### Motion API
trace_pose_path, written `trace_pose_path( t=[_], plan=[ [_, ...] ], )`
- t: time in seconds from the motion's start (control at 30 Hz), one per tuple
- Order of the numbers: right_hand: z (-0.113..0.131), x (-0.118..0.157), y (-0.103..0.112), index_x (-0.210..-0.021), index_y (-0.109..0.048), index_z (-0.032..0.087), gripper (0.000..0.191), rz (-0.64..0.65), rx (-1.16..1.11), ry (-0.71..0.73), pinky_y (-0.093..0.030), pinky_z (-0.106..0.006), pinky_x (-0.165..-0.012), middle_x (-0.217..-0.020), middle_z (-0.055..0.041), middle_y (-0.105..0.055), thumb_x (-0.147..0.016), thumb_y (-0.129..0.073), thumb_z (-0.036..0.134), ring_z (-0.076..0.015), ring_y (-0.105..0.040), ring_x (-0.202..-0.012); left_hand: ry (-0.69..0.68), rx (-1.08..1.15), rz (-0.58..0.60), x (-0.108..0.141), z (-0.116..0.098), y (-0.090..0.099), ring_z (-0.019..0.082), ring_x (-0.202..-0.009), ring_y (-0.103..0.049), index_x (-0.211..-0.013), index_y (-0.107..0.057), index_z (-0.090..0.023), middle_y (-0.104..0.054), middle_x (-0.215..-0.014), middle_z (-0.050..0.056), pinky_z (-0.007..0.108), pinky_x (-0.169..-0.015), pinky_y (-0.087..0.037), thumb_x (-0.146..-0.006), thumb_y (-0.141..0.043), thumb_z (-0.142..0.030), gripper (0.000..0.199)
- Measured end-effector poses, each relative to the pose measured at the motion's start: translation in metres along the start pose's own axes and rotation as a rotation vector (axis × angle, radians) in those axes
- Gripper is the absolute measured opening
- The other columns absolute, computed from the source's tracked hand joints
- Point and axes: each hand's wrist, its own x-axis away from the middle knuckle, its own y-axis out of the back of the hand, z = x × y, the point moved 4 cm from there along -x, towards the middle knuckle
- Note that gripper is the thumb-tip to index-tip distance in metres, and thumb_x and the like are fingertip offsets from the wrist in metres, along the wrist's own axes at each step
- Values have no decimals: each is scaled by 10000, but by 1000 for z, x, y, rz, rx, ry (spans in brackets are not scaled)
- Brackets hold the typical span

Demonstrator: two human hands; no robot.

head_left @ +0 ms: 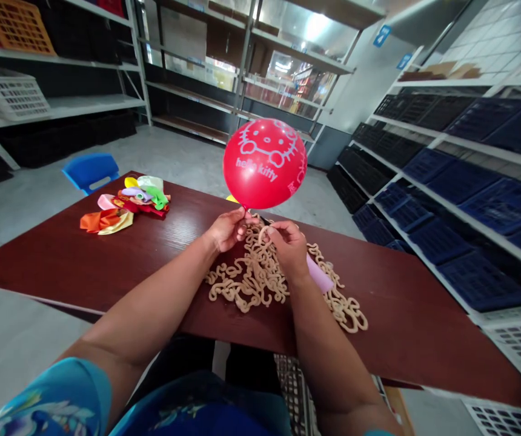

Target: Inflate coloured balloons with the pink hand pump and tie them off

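An inflated red balloon (265, 163) with white "hello kitty" print stands upright above the table. My left hand (232, 229) is closed on its neck, just below the round part. Close beside it, my right hand (288, 242) pinches a tan rubber band (264, 235) between thumb and fingers, near the balloon's neck. Beneath both hands spreads a tangled heap of tan rubber bands (246, 284). A pale pink-purple cylinder (318, 275) lies on the heap by my right wrist, partly hidden behind it. Something small and dark shows between the hands, too hidden to name.
Several uninflated balloons in mixed colours (145, 197) lie at the left of the dark brown table (174, 254). A blue chair (91, 171) stands behind the table's left edge. Shelves with blue crates (451, 188) line the right; a white basket (8, 95) sits on left shelving.
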Motion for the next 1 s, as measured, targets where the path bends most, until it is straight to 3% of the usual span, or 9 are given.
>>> trace_pose_path(
  t=[0.17,0.47,0.77,1.0],
  plan=[
    [-1,2,-2,-852,-560,219,171,51,100,35,-445,-257,-506,-631,34,-573,-744,-566,351,-105,-518,-500,86,-101,-1,1,13,-5,26,-341,-376,-785,-559,-104,-615,-705,69,152,-309,-274,-830,-484,-279,195],
    [-4,0,7,-811,-606,208,138,-93,327,179,-449,-271,-621,-777,-10,-595,-740,-565,319,-126,-527,-666,158,-77,91,0,31,-10,50,-384,-439,-818,-583,-97,-578,-650,41,177,-344,-386,-822,-501,-254,177],
    [-4,0,6,-819,-602,207,120,-83,394,228,-456,-276,-647,-799,-13,-583,-752,-550,292,-128,-539,-681,241,-48,128,5,31,-13,36,-393,-391,-788,-543,-109,-506,-614,7,153,-348,-326,-809,-512,-222,119],
    [-6,0,9,-822,-576,192,166,-197,340,126,-461,-269,-613,-744,-1,-604,-740,-561,336,-116,-545,-608,242,-115,175,8,26,-15,6,-386,-265,-780,-554,-85,-370,-583,-39,140,-364,-211,-769,-567,-304,220]
  ],
)
